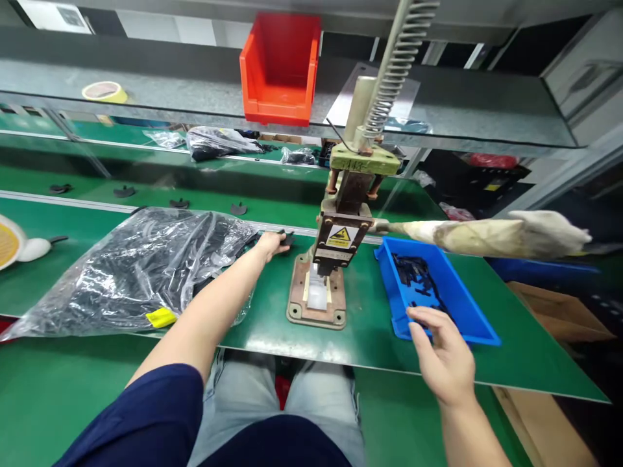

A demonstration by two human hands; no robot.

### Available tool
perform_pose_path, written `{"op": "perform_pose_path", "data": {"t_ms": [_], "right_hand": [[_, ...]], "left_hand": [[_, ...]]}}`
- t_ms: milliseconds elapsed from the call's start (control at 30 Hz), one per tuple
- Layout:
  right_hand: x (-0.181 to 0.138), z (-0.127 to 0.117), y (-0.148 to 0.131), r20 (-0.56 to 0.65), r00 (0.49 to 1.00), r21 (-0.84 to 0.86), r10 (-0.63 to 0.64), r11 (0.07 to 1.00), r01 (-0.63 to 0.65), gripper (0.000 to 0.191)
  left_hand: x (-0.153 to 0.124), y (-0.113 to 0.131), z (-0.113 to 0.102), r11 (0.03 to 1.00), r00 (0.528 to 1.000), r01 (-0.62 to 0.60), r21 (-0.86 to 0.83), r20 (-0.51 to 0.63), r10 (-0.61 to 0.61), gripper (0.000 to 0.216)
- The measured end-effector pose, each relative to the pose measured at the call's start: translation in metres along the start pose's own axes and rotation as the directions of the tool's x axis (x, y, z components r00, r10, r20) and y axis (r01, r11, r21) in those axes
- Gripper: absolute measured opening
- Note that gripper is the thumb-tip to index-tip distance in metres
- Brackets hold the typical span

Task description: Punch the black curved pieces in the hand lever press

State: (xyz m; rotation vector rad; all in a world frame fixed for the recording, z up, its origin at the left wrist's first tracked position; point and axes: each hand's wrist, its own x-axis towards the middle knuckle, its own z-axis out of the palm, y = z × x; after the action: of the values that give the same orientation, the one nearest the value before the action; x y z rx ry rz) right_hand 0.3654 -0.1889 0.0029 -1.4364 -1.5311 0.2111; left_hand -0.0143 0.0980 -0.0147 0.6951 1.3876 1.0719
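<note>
Pinched black part (289, 239), left hand (271, 246) outstretched

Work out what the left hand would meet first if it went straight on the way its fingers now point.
Probably the metal press, standing just to the right of the left hand, though depth is unclear and it might pass behind.

Spring (396, 74), upper end cut off. Round yellow-centred object (6, 242), cut by left edge. Warning label (342, 236), small print illegible. Black piece (289, 239), partly hidden by left hand (271, 245).
</note>
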Motion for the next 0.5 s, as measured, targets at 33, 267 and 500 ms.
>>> {"op": "perform_pose_path", "data": {"t_ms": [33, 267, 500], "right_hand": [[0.008, -0.007, 0.007, -0.003, 1.0, -0.023, 0.03, 0.999, -0.03, 0.024], [0.081, -0.038, 0.079, 0.326, 0.905, -0.463, 0.273, 0.881, -0.099, 0.05], [0.119, -0.011, 0.104, 0.588, 0.722, -0.605, 0.365, 0.791, 0.093, 0.073]], "left_hand": [[0.011, 0.011, 0.007, 1.0, 1.0, -0.025, -0.016, 0.006, 0.025, 0.02], [0.011, 0.009, 0.012, 0.994, 0.995, -0.092, 0.059, 0.035, 0.09, 0.03], [-0.08, -0.064, -0.051, 0.874, 0.927, -0.369, 0.314, 0.196, 0.321, 0.036]]}}
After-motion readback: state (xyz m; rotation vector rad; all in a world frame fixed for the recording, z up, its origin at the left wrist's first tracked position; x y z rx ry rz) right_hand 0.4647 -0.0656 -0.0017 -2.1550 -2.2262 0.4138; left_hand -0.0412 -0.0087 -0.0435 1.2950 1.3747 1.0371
